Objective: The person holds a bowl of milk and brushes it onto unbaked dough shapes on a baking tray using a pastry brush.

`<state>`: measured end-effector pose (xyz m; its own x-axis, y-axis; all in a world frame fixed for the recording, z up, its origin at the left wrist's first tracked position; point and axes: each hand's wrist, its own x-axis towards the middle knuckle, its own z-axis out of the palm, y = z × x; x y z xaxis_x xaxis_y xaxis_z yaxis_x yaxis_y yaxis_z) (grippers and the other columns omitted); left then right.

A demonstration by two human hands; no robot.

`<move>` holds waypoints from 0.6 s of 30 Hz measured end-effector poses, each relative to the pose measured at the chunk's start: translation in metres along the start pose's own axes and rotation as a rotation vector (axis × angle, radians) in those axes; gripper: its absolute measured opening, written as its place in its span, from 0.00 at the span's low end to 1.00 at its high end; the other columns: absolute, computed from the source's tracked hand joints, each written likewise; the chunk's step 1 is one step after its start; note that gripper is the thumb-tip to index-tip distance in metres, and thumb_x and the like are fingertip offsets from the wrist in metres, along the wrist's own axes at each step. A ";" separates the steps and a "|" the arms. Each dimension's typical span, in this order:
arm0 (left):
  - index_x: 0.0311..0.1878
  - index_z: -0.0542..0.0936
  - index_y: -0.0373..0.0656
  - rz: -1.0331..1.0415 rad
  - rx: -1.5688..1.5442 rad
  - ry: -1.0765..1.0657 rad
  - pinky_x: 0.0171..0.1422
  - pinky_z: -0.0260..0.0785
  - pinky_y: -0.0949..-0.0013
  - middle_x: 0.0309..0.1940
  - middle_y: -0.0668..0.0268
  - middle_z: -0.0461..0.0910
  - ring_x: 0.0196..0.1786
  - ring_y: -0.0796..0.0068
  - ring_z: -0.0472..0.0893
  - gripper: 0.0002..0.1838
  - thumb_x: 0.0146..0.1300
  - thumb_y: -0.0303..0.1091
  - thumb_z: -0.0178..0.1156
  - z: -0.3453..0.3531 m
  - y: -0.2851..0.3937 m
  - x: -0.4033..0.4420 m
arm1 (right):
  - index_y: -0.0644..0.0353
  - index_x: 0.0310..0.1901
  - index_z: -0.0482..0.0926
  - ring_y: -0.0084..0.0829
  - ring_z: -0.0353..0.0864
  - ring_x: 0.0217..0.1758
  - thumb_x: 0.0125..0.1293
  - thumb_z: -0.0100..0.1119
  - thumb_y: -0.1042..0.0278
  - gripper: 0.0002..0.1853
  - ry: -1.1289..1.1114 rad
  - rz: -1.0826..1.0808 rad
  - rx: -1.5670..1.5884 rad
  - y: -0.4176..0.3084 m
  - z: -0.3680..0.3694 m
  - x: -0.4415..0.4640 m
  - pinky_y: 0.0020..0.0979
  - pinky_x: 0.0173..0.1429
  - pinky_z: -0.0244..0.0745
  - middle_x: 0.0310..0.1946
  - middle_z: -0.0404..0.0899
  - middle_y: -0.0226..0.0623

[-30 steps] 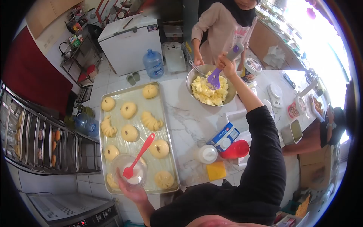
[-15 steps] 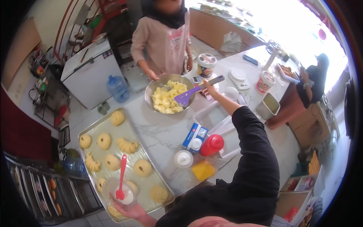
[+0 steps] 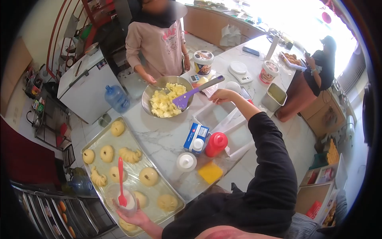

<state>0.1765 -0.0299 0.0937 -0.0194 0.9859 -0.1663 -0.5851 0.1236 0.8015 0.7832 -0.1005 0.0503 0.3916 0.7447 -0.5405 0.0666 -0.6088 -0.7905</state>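
My left hand (image 3: 134, 217) is closed around a clear plastic cup (image 3: 132, 204) with white liquid, held over the tray's near end. A red pastry brush (image 3: 121, 175) stands in the cup. Shaped dough buns (image 3: 149, 176) lie on the metal tray (image 3: 134, 135). My right hand (image 3: 223, 96) is empty, fingers slightly apart, just below the grey handle of a purple spatula (image 3: 184, 98). The spatula leans in a metal bowl (image 3: 146, 105) of pale yellow chunks (image 3: 163, 106). Across the table, a co-worker's hand (image 3: 149, 78) is at the bowl's far rim, by a metal utensil.
Near me stand a blue-white carton (image 3: 195, 135), a red bottle (image 3: 216, 144), a white-capped container (image 3: 186, 162) and a yellow scraper (image 3: 210, 172). Plastic trays (image 3: 215, 113), tubs (image 3: 203, 59) and a scale (image 3: 240, 72) lie beyond. Another person (image 3: 320, 71) stands at the right.
My right hand has come off the spatula handle and sits below it. The spatula still leans in the bowl. My left hand keeps the cup over the tray.
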 end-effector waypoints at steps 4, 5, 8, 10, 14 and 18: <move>0.64 0.57 0.53 -0.035 -0.017 -0.016 0.44 0.73 0.59 0.60 0.64 0.61 0.60 0.61 0.65 0.29 0.61 0.54 0.39 -0.009 0.010 0.009 | 0.63 0.35 0.79 0.22 0.76 0.24 0.57 0.57 0.60 0.14 0.099 0.092 -0.184 -0.016 -0.002 -0.053 0.21 0.32 0.75 0.29 0.78 0.33; 0.64 0.57 0.52 -0.025 -0.033 -0.024 0.42 0.74 0.60 0.60 0.63 0.62 0.58 0.59 0.67 0.30 0.61 0.53 0.40 -0.014 0.013 0.012 | 0.62 0.30 0.79 0.24 0.76 0.24 0.56 0.58 0.58 0.14 0.183 0.028 -0.295 -0.019 -0.003 -0.065 0.24 0.32 0.74 0.25 0.78 0.34; 0.64 0.56 0.51 -0.012 -0.076 -0.093 0.39 0.77 0.61 0.58 0.60 0.64 0.55 0.56 0.70 0.30 0.61 0.52 0.42 -0.033 0.023 0.029 | 0.60 0.19 0.80 0.28 0.75 0.22 0.54 0.58 0.54 0.17 0.523 -0.166 -0.519 -0.038 -0.001 -0.109 0.30 0.34 0.71 0.17 0.77 0.36; 0.64 0.57 0.51 -0.031 -0.067 -0.179 0.39 0.76 0.60 0.59 0.61 0.63 0.57 0.58 0.69 0.30 0.61 0.52 0.41 -0.056 0.037 0.041 | 0.61 0.21 0.80 0.30 0.75 0.22 0.56 0.54 0.55 0.18 0.788 -0.235 -0.548 -0.068 0.020 -0.163 0.32 0.32 0.69 0.18 0.77 0.39; 0.64 0.57 0.47 -0.098 0.035 -0.345 0.56 0.64 0.55 0.60 0.59 0.61 0.61 0.59 0.64 0.29 0.63 0.50 0.39 -0.104 0.075 0.062 | 0.62 0.23 0.79 0.27 0.75 0.29 0.51 0.59 0.63 0.10 0.926 -0.442 -0.599 -0.134 0.136 -0.283 0.28 0.36 0.67 0.22 0.76 0.37; 0.63 0.57 0.41 -0.223 -0.117 -0.428 0.66 0.52 0.57 0.61 0.58 0.59 0.63 0.61 0.61 0.27 0.65 0.46 0.37 -0.136 0.104 0.065 | 0.63 0.45 0.70 0.19 0.75 0.37 0.43 0.66 0.76 0.24 -0.022 -0.720 -0.298 -0.153 0.317 -0.332 0.24 0.40 0.70 0.33 0.75 0.30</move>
<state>0.0037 0.0317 0.0881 0.4367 0.8979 -0.0557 -0.6245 0.3472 0.6996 0.3523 -0.1676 0.2591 0.1405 0.9877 0.0690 0.5427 -0.0185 -0.8397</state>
